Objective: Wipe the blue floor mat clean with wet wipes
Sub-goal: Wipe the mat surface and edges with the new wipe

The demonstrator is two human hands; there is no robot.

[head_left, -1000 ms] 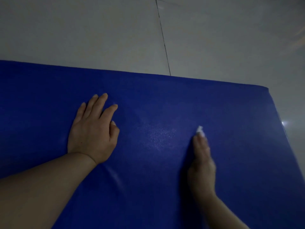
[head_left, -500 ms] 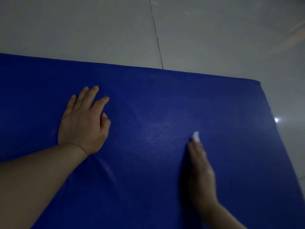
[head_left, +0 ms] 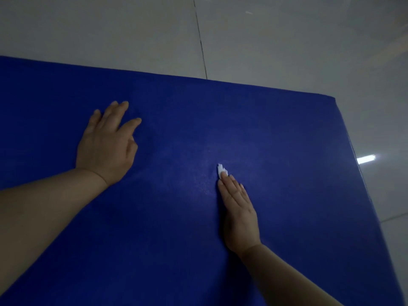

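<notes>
Head view: I see the blue mat (head_left: pixel 242 120) on pale floor tiles (head_left: pixel 287 40). My left hand (head_left: pixel 106 144) lies flat, fingers relaxed, on the mat; my right hand (head_left: pixel 239 210), fingers straight, presses a white wipe (head_left: pixel 221 171) onto it.

Dim, flat light overall. A soft sheen lies on the blue mat (head_left: pixel 198 133) near its middle, and a bright streak of glare (head_left: pixel 366 159) reflects off the tiled floor (head_left: pixel 287 51) at right. Hands cast faint shadows; fine detail looks soft, and the mat's edges bend slightly
</notes>
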